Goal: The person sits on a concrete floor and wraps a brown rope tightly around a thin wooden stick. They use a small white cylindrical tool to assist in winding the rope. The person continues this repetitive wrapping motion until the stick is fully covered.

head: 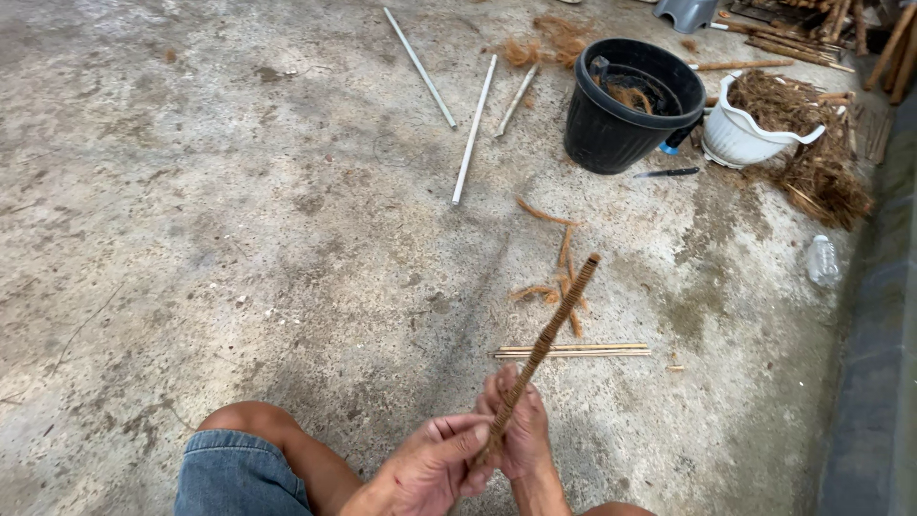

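Low in the frame, the left hand [435, 468] and right hand [521, 430] both grip the stick's [544, 344] lower end; it looks light, stiff, rough-wrapped, unlikely to slip.

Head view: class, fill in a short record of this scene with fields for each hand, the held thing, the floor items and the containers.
Left hand: grips the rod's lower end
Right hand: clasps the same end
Held thing: fibre-wrapped rod, tilted up to the right
Floor: thin sticks, pale rods, knife
Containers: black bucket, white pot of fibre
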